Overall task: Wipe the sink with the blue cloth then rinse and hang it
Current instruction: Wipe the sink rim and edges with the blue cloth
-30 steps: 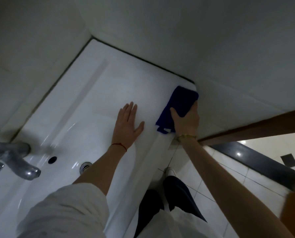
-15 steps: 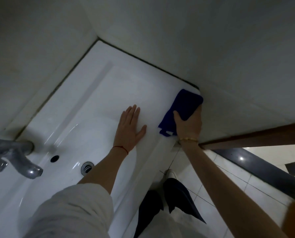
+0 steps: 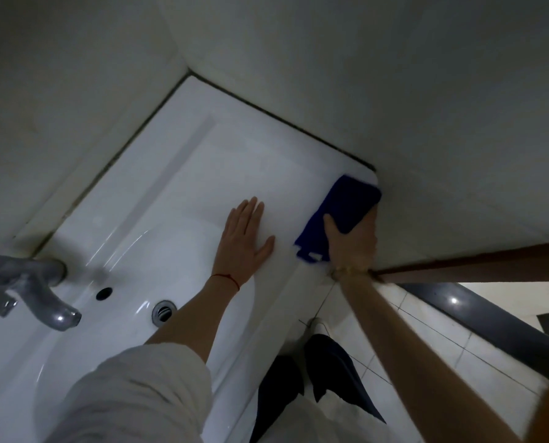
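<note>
We are laying our left hand (image 3: 242,241) flat on the white sink (image 3: 158,199) deck, its fingers straight and close together with the thumb angled out, holding nothing. Our right hand (image 3: 351,243) is pressing the blue cloth (image 3: 343,207) down at the sink's far right corner, just beside the wall (image 3: 426,123); the thumb is resting across the cloth, while the other fingers are hidden and we cannot tell how they are lying. The cloth is spreading out beyond and left of that hand. The faucet (image 3: 27,289) is standing well apart at the left, above the drain (image 3: 163,311).
</note>
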A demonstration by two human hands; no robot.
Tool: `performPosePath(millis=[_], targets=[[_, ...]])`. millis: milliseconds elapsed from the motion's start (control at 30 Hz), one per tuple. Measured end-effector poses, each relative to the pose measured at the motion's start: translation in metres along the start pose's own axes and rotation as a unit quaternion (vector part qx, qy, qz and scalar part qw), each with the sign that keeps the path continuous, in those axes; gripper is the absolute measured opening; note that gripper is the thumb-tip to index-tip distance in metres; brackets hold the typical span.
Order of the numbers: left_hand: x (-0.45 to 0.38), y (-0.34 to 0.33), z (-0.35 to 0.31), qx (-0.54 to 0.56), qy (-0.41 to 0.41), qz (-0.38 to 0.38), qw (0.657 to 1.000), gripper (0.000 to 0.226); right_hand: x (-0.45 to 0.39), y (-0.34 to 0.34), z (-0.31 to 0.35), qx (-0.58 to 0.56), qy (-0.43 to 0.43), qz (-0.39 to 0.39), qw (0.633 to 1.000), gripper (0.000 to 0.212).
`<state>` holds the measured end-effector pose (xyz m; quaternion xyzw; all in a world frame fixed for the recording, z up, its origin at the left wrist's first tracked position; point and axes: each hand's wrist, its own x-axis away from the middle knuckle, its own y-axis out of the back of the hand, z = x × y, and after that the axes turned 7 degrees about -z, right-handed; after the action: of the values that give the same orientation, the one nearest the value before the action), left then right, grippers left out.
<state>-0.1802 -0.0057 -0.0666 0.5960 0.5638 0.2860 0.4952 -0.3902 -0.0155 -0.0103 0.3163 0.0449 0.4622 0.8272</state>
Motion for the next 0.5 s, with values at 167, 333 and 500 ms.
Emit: performPosePath(millis=[167, 333, 500], targets=[[0.0, 0.002, -0.001, -0.005, 0.003, 0.01, 1.0, 0.067, 0.016, 0.006, -0.009, 0.006, 0.006, 0.054, 0.999, 0.1], [0.0, 0.003, -0.003, 0.001, 0.005, 0.006, 1.0, 0.066, -0.044, 0.015, 0.014, -0.003, 0.008, 0.035, 0.999, 0.093], [0.0, 0.001, -0.002, 0.002, 0.004, 0.001, 1.0, 0.066, 0.008, 0.006, 0.004, 0.014, 0.004, 0.017, 1.0, 0.096]])
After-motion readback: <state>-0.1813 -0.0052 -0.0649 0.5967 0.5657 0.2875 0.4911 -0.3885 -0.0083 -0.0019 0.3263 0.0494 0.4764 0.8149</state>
